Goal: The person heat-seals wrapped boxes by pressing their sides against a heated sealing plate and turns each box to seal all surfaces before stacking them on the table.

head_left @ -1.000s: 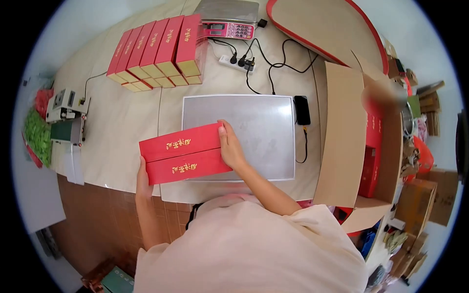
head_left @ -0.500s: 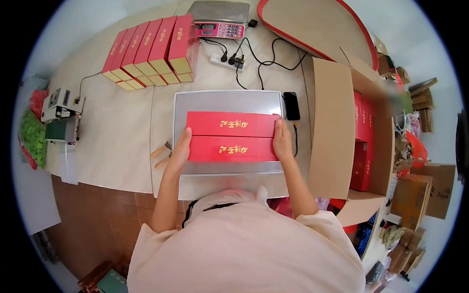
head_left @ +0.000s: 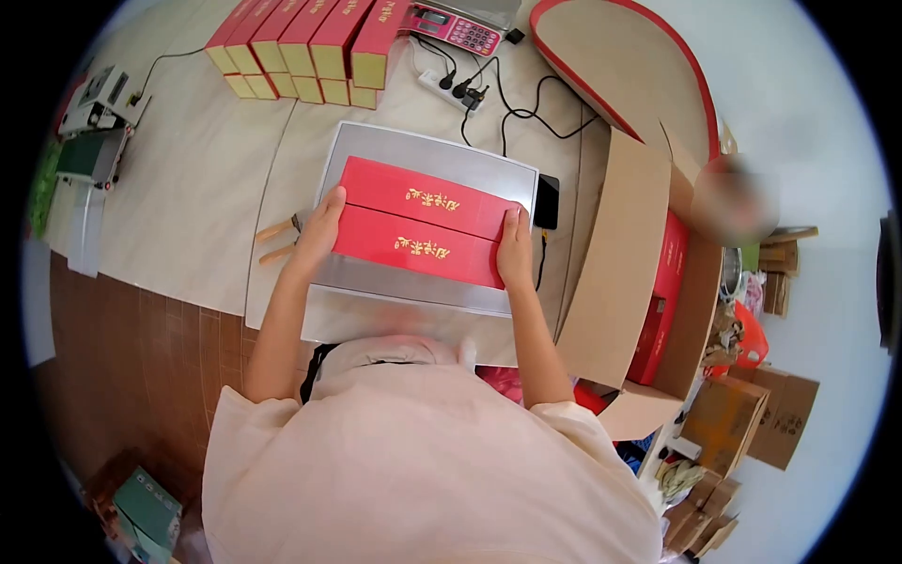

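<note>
I hold two long red boxes [head_left: 376, 183] side by side over the grey panel [head_left: 451, 155] on the worktop [head_left: 207, 188]; I cannot tell whether they touch it. Handling them, I judge, calls for even pressure from both ends so the pair doesn't slip apart. My left hand [head_left: 321, 227] and right hand [head_left: 514, 252] grip opposite ends, thumbs near the top edges, forearms reaching forward. The open carton [head_left: 615, 254] stands right of the panel, more red boxes [head_left: 329, 33] beyond it to the left
</note>
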A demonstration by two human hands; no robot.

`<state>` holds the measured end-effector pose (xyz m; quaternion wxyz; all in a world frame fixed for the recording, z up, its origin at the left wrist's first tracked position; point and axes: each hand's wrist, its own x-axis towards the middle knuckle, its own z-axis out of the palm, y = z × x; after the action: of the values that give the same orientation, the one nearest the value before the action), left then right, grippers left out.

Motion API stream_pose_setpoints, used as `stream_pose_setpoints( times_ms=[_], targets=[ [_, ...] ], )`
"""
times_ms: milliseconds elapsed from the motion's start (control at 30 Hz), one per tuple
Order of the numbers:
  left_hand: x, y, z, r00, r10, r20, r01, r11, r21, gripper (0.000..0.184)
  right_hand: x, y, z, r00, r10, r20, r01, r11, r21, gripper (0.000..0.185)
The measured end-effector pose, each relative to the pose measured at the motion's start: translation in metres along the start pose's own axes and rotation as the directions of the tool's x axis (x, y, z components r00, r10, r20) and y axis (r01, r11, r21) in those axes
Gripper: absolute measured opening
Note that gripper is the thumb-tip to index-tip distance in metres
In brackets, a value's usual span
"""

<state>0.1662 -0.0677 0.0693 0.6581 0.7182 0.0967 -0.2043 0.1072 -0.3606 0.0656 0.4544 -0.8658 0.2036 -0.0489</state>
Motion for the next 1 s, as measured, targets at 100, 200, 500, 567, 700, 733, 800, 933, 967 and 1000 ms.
stream_pose_setpoints(
  times_ms=[100, 200, 500, 567, 700, 733, 800, 933, 967, 1000],
  targets=[
    [-0.007, 0.005, -0.006, 0.998, 0.053, -0.034, -0.054, 0.998, -0.042, 0.059, 0.004, -0.002, 0.008, 1.0, 0.027, -0.006, -0.027, 0.999, 0.032, 0.054],
    [-0.009, 0.009, -0.004, 0.993, 0.072, -0.097, -0.077, 0.996, -0.046, 0.057, 0.004, -0.004, 0.006, 1.0, -0.006, 0.001, 0.006, 0.998, 0.062, 0.055],
    [-0.013, -0.027, -0.029, 0.913, 0.237, -0.332, -0.309, 0.933, -0.182, 0.041, 0.003, -0.017, 0.002, 0.989, -0.126, -0.078, 0.121, 0.991, -0.063, 0.053],
    [-0.036, -0.023, -0.038, 0.872, 0.219, -0.438, -0.335, 0.919, -0.207, 0.036, 0.012, -0.025, -0.004, 0.975, -0.211, -0.07, 0.202, 0.973, -0.111, 0.052],
    [-0.071, -0.047, -0.037, 0.848, 0.136, -0.512, -0.319, 0.902, -0.289, 0.031, 0.034, -0.055, 0.0, 0.939, -0.341, 0.044, 0.343, 0.922, -0.182, 0.045],
    [-0.079, -0.054, -0.03, 0.864, 0.129, -0.487, -0.317, 0.89, -0.327, 0.03, 0.043, -0.062, 0.005, 0.917, -0.38, 0.118, 0.397, 0.894, -0.206, 0.044],
    [-0.095, -0.064, -0.012, 0.9, 0.104, -0.424, -0.289, 0.87, -0.399, 0.027, 0.057, -0.079, 0.019, 0.889, -0.417, 0.187, 0.45, 0.871, -0.197, 0.043],
    [-0.12, -0.08, 0.035, 0.963, 0.042, -0.265, -0.186, 0.814, -0.55, 0.029, 0.077, -0.113, 0.05, 0.781, -0.418, 0.463, 0.525, 0.841, -0.127, 0.052],
    [-0.127, -0.074, 0.043, 0.989, 0.001, -0.148, -0.091, 0.791, -0.604, 0.032, 0.081, -0.118, 0.058, 0.751, -0.361, 0.553, 0.493, 0.864, -0.106, 0.053],
    [-0.13, -0.07, 0.048, 0.999, -0.033, -0.025, 0.009, 0.764, -0.645, 0.037, 0.086, -0.123, 0.065, 0.712, -0.301, 0.635, 0.456, 0.885, -0.091, 0.054]
  ],
)
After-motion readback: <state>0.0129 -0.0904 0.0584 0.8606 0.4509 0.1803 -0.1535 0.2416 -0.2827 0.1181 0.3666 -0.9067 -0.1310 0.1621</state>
